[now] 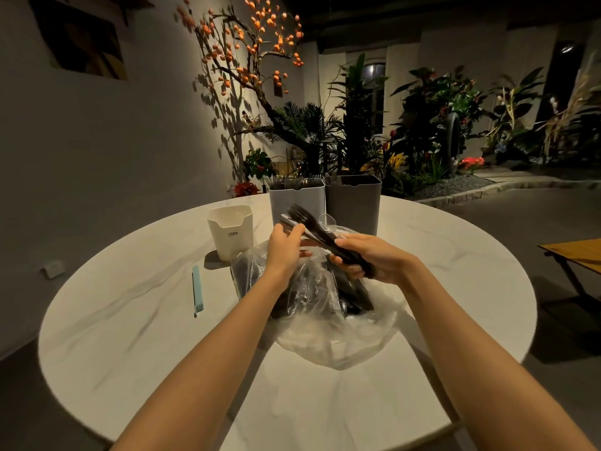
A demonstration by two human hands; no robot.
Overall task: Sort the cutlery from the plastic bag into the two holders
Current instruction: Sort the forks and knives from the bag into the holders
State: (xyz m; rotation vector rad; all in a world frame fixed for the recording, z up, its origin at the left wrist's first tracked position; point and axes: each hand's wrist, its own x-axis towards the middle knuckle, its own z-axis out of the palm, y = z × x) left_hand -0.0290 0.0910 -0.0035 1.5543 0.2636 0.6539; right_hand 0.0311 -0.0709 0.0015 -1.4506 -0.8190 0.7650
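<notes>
Two hands over a round white table [130, 320].
Right hand [374, 258] grips black forks [312, 229]; left hand [284, 247] pinches one above the bag [325, 333]. Plants [422, 118] behind.

Crumpled plastic bag [325, 320] blurs the dark cutlery [354, 297] inside it.

Surface [156, 320]: smooth pale stone look, faint grey veining, low sheen. Bag [338, 340]: thin clear plastic film, crinkled, glossy highlights. Forks [312, 227] in the hands: black plastic, slight gloss. Light grey holder [294, 201] and dark grey holder [356, 203]: matt, smooth plastic look. Cream cup [231, 234]: smooth, matt, printed lettering. Blue sleeve [197, 292]: looks like paper, matt.
</notes>
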